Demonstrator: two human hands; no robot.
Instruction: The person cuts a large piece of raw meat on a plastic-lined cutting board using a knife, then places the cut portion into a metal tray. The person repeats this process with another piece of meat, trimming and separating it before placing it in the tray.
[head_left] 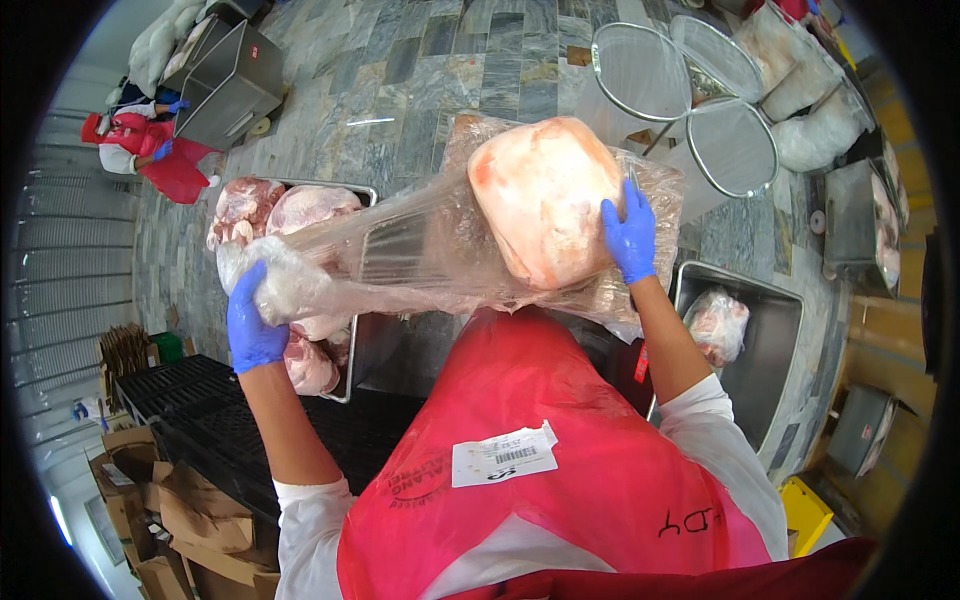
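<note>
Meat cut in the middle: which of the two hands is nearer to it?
Right. The right hand is at the right edge of the meat cut; the left hand is well off to its left, holding bunched plastic.

- Between your left hand (pixel 257 320) and the large meat piece (pixel 545 200), stretched plastic film (pixel 390 250) bars a straight pass; the open way runs above it.
- Your right hand (pixel 630 235) takes up the meat's right flank; the top lies reachable from above.
- Meat cuts (pixel 310 208) crowd the tub on your left.
- In the right-hand tub (pixel 750 395), you have room beside the bagged meat (pixel 717 325).
- Hooped bags (pixel 640 75) obstruct the far right.
</note>
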